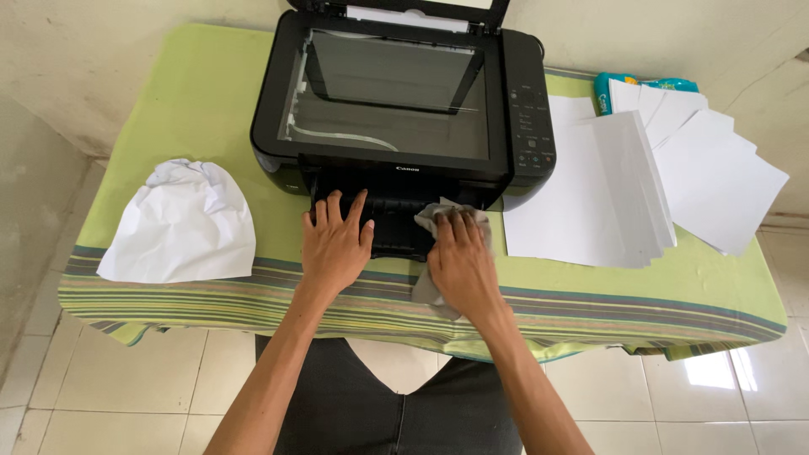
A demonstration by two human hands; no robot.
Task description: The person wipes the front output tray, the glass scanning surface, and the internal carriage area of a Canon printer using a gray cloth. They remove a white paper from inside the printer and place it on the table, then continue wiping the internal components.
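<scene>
A black printer (404,101) with its scanner lid raised and the glass showing stands at the back middle of the table. My left hand (335,244) lies flat with fingers spread on the printer's front paper tray (396,232). My right hand (459,261) presses a grey cloth (428,291) against the right part of that tray; the cloth sticks out above my fingers and hangs below my palm.
A crumpled white paper (181,223) lies at the left on the green striped tablecloth (194,93). A fanned stack of white sheets (624,185) lies to the right of the printer, with a teal packet (607,88) behind it. Tiled floor lies below the table's front edge.
</scene>
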